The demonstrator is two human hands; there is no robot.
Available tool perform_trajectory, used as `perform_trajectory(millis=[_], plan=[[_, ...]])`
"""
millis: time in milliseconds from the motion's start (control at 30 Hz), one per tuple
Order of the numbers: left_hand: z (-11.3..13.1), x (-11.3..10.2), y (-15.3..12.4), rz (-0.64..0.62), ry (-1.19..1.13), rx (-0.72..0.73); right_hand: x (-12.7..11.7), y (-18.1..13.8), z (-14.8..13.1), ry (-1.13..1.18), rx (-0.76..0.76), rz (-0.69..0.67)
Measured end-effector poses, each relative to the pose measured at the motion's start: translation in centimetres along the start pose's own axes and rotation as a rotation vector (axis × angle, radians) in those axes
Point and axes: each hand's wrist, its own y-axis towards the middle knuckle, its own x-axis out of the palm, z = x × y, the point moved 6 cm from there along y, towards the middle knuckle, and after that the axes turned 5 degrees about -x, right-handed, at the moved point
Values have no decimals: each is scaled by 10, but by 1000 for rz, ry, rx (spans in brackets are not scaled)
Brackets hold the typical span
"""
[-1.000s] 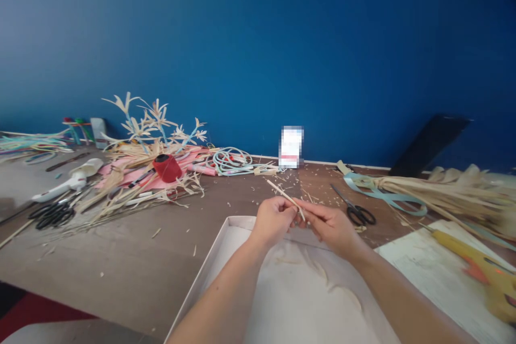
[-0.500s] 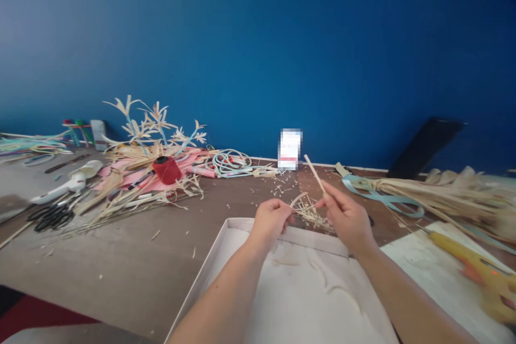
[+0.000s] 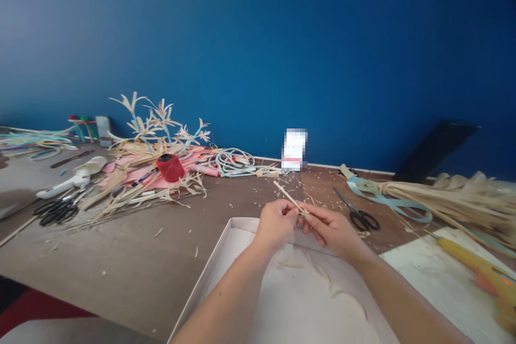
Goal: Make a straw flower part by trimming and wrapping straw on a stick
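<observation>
My left hand (image 3: 276,227) and my right hand (image 3: 332,228) meet above the far rim of a white shallow box lid (image 3: 220,244). A thin, pale, straw-like strip (image 3: 285,193) slants up and left from between their fingertips. The right hand's thumb and fingers pinch its lower end. The left hand's fingers are closed on it too, close beside the right ones. Where exactly each fingertip presses is partly hidden. Thin curled fibres (image 3: 350,301) lie inside the lid.
Black scissors (image 3: 363,219) lie beyond my right hand. At right are a yellow hot glue gun (image 3: 479,269) on a white sheet and a bundle of dried fibres (image 3: 443,193). At left sit a red thread spool (image 3: 170,168), straw flowers (image 3: 143,126) and more scissors (image 3: 56,209).
My right hand has moved left to meet the left hand. The strip has gone from pointing up above the right hand to slanting left between both hands. The scissors at right are now uncovered.
</observation>
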Motion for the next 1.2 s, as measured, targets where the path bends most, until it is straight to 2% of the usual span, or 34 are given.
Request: perform_trajectory(millis=[133, 200, 267, 367, 433, 500, 600, 700, 800, 1000, 1100, 1200], plan=[[4, -4, -2, 71, 70, 34, -1, -2, -13, -156, -97, 53], [2, -4, -1, 67, 50, 12, -6, -2, -16, -224, -148, 123], [-2, -3, 1, 43, 18, -38, -17, -2, -14, -263, -134, 224], [-8, 0, 1, 0, -37, -117, -42, -4, -5, -195, -34, 437], [-10, 1, 0, -16, -73, -170, -54, -6, -3, -34, -18, 533], [-11, 2, 0, -20, -97, -209, -54, -5, -5, 156, -37, 482], [-10, 1, 1, -8, -106, -221, -34, -3, -10, 338, -1, 220], [-8, 1, 2, -20, -93, -167, -11, -4, -7, 350, 90, 4], [-4, 2, 2, -39, -48, -67, 1, -4, 1, 238, 126, -89], [3, 2, -3, 12, 114, 33, -6, 0, -2, -69, 12, 33], [5, -1, -5, 45, 189, 41, -21, -1, -6, -149, -3, 174], [3, -3, -5, 60, 181, 31, -36, -1, -5, -132, 23, 311]])
